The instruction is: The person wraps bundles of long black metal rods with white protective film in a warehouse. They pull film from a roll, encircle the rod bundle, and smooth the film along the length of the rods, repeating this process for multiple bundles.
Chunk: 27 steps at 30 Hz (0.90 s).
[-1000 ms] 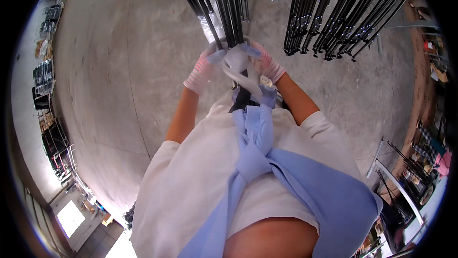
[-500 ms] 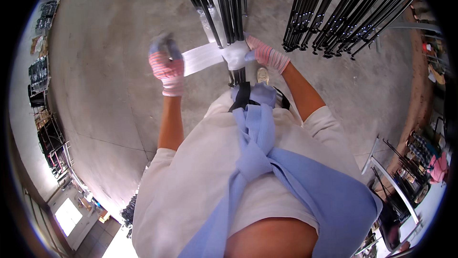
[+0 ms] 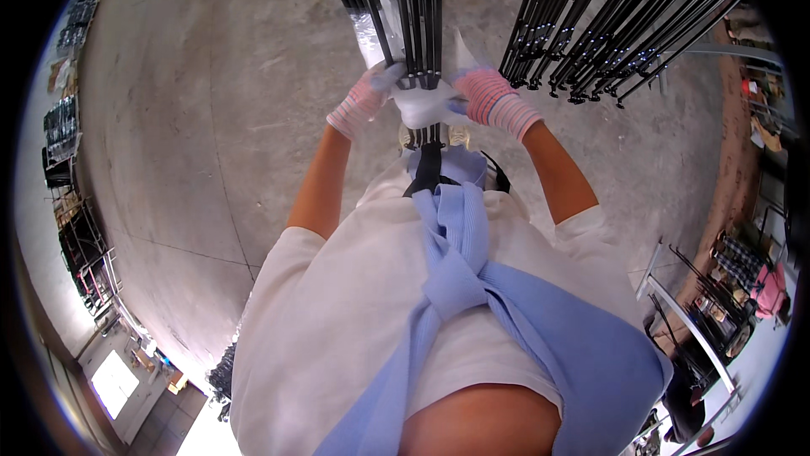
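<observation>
A bundle of long black metal tubes point(image 3: 422, 26) stands upright before me, with a band of white wrapping sheet point(image 3: 420, 108) around its lower part. Both my hands wear pink-and-white striped gloves with bluish-grey fingers. My left hand point(image 3: 364, 100), slightly blurred, is closed against the wrap on the bundle's left side. At the right side, my right hand point(image 3: 496, 103) is closed on the sheet, and a loose white end sticks up above its fingers. The wrap and tubes partly hide the fingertips of both hands. Clear plastic film point(image 3: 368, 38) shows among the tubes at the left.
More black tubes point(image 3: 582, 26) lean in rows at the upper right. Racks of dark goods point(image 3: 63, 135) run along the left wall. A metal frame point(image 3: 688, 321) and cluttered items line the right side. Concrete floor point(image 3: 186, 102) surrounds me.
My left hand has moved right, from holding the strip stretched out leftward to the bundle's side. The strip no longer extends left; a loose end now rises by my right hand, which shifted slightly right.
</observation>
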{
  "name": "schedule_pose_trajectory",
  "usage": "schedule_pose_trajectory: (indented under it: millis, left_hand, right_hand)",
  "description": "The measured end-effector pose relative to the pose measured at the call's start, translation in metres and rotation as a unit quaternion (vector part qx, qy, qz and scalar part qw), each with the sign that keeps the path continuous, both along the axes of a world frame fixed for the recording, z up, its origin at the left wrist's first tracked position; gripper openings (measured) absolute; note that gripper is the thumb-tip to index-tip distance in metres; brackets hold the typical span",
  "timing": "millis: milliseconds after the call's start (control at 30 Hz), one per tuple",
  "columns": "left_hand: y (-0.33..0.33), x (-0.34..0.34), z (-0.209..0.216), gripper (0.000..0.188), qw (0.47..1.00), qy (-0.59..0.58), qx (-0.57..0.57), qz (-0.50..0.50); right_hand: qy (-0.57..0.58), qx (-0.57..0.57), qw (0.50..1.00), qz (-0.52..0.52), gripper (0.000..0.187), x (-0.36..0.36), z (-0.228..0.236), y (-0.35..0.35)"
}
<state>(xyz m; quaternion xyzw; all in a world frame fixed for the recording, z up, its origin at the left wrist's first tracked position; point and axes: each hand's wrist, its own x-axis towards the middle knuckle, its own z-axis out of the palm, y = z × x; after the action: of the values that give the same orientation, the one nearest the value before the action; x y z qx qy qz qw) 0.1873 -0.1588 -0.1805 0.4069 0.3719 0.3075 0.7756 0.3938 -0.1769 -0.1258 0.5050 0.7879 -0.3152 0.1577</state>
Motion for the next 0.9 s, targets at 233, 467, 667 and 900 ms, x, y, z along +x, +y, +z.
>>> schedule_pose_trajectory:
  millis: [233,467,667,900]
  left_hand:
    - [0.011,0.01,0.029,0.037,0.987,0.066,0.024,-0.144]
    - [0.005,0.011,0.025,0.045,0.985,-0.097,-0.104,-0.097]
    - [0.009,-0.02,-0.003,0.047,0.965,0.166,0.064,-0.195]
    - [-0.029,-0.011,0.032,0.025,0.768,0.604,0.164,-0.134]
  right_hand:
    - [0.301,-0.027,0.94,-0.159,0.045,0.021,-0.054,-0.03]
    - [0.553,-0.281,0.711,-0.332,0.035,0.034,-0.079,-0.011]
    - [0.629,-0.309,0.634,-0.326,0.019,0.031,-0.096,0.008]
    - [0.602,-0.29,0.689,-0.28,0.011,0.02,-0.1,0.021]
